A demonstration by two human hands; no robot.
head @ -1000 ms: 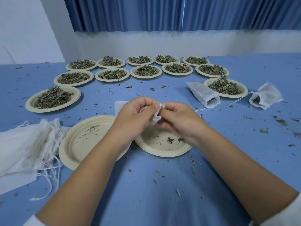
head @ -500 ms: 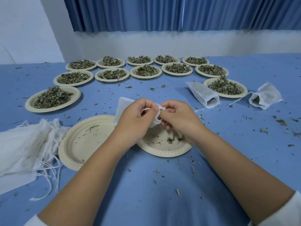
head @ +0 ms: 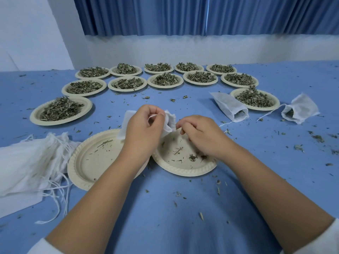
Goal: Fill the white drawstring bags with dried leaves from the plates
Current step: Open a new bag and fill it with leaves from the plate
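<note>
1. The bench (head: 165,226), covered in blue and strewn with leaf crumbs, is cut off at both sides and at the near edge.
2. A pile of empty white drawstring bags (head: 23,162) is seen at the left, partly cut off by the frame; their number cannot be made out.
3. Plates of dried leaves (head: 55,122) are set in an arc across the far side.
4. Two nearly emptied plates lie side by side in front: the left plate (head: 77,173) is partly hidden by the left forearm, the right plate (head: 183,172) by the right hand.
5. Two filled bags lie at the right, the nearer filled bag (head: 229,107) just beside a full plate, the farther filled bag (head: 300,110) past it.
6. The held bag (head: 169,121) is gripped above the emptied plates by the left hand (head: 145,129), which hides much of it; the drawstring loop (head: 152,116) is pinched between thumb and forefinger.
7. The right hand (head: 200,132) is curled, fingertips just beside the bag's mouth; whether anything is pinched cannot be told.
</note>
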